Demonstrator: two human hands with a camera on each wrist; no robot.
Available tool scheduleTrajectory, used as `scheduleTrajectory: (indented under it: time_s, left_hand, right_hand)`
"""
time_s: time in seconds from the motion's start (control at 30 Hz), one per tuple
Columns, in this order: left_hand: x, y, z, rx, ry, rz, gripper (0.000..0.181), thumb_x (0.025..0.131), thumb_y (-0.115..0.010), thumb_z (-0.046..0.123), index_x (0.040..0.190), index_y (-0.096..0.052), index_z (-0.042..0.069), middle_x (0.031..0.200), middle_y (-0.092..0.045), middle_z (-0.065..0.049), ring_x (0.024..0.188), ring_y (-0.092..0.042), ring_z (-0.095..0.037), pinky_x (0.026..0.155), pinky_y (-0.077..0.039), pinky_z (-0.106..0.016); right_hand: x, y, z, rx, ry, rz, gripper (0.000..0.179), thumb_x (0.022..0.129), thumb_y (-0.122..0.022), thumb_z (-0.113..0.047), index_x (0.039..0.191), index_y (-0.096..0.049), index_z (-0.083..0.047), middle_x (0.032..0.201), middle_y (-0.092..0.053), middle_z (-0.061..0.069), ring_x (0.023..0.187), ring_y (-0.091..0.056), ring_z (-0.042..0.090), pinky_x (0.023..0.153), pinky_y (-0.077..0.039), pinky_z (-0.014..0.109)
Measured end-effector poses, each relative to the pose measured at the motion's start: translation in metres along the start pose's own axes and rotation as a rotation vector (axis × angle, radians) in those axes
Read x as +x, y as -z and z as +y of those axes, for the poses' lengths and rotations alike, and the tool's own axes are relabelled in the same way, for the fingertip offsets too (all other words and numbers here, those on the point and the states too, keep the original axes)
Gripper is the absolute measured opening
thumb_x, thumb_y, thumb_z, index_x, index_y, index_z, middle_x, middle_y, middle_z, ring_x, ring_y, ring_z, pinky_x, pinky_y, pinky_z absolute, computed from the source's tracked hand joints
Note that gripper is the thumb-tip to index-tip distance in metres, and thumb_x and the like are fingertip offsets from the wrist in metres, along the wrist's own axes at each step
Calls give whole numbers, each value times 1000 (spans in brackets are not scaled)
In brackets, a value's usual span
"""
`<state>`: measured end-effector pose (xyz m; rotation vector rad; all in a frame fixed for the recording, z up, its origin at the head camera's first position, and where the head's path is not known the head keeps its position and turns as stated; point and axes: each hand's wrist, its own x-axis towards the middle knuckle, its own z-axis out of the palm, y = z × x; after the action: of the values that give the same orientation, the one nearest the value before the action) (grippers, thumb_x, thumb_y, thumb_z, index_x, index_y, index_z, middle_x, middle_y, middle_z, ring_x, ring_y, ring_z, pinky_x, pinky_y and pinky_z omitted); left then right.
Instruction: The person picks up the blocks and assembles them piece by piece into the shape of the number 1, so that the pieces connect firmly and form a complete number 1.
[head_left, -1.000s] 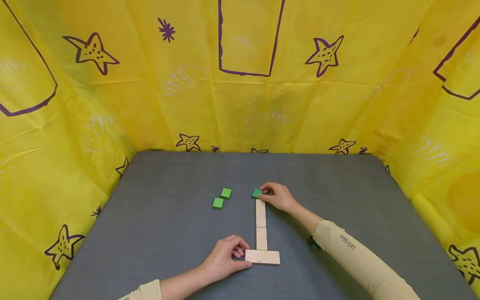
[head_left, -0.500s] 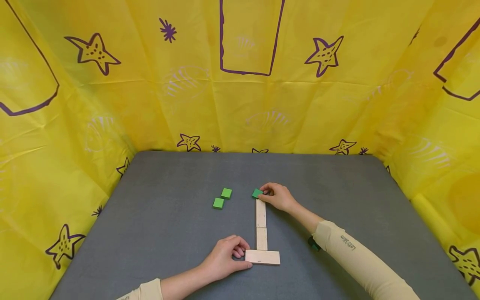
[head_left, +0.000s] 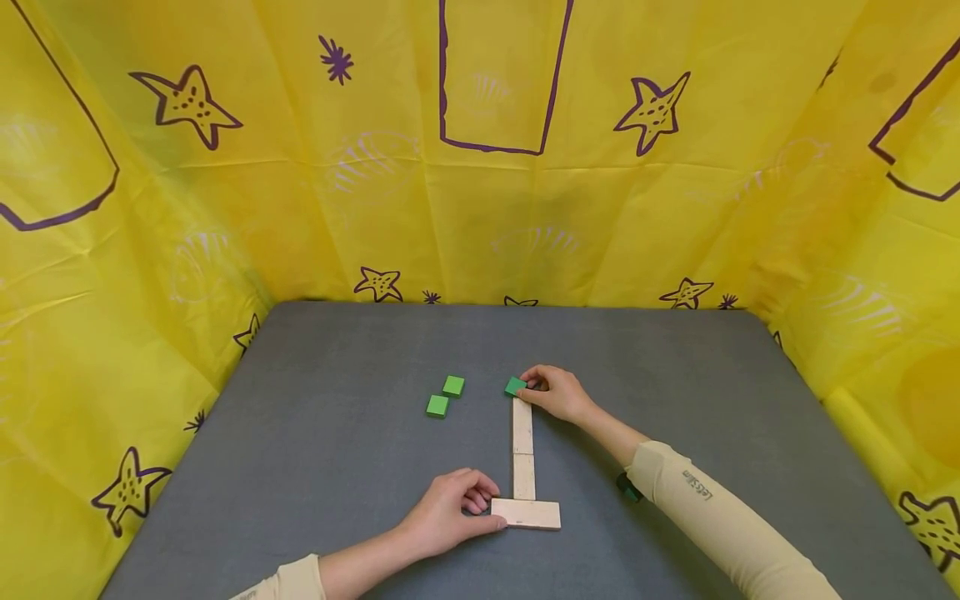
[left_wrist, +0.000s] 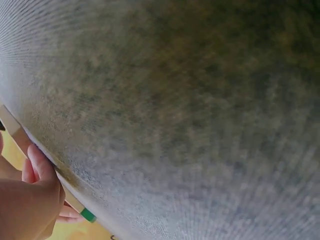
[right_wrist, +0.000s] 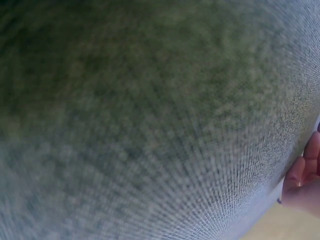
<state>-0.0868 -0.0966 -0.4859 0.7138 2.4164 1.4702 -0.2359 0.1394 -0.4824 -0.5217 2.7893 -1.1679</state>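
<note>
In the head view, my left hand holds the left end of a pale wooden block lying crosswise, thumb at its near edge and fingers at its far corner. Two more pale wooden blocks, a nearer one and a farther one, run end to end away from its middle, forming an upside-down T. At the far end of that row, a dark green square block sits turned at an angle, pinched between the thumb and fingers of my right hand. The left wrist view shows the green block beyond my left hand.
Two light green square blocks, one farther and one nearer, lie left of the row, almost corner to corner. All rest on a grey cloth-covered table. Yellow patterned curtains enclose its back and sides.
My left thumb has shifted slightly up and right at the crosswise block's near corner. The right hand and all the blocks stay where they were.
</note>
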Motion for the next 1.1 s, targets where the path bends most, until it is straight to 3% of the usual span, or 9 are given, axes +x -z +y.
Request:
scheduleTrajectory:
  time_s: [0.27, 0.67, 0.97, 1.1]
  left_hand:
    - [10, 16, 3, 23, 10, 51, 29, 83, -80, 24, 100, -68, 5, 92, -64, -3, 79, -61, -12, 71, -53, -23]
    - [30, 41, 1, 104, 37, 196, 29, 81, -81, 20, 101, -68, 4, 91, -65, -6, 79, -62, -16, 72, -53, -25]
    - [42, 62, -10, 210, 70, 320, 29, 78, -83, 16, 102, -69, 4, 93, -64, -7, 83, -62, -20, 75, -54, -32]
    - [45, 70, -18, 214, 83, 362, 30, 78, -83, 15, 102, -69, 4, 93, -64, -8, 84, -63, -21, 76, -54, -35]
  right_hand:
    - [0, 1, 1, 1, -2, -7, 26, 86, -75, -24, 105, -70, -7, 89, -63, 0, 73, -50, 12, 65, -40, 27]
    - [1, 0, 2, 1, -6, -17, 26, 87, -74, -24, 105, -70, -7, 89, -63, 1, 74, -50, 13, 66, -41, 28]
    - [0, 0, 3, 15, -5, -32, 26, 88, -73, -24, 107, -69, -7, 91, -63, 0, 75, -50, 13, 67, -41, 29]
    - [0, 0, 4, 15, -6, -34, 26, 88, -73, -24, 107, -69, -7, 90, -63, 0, 75, -50, 13, 67, -41, 29]
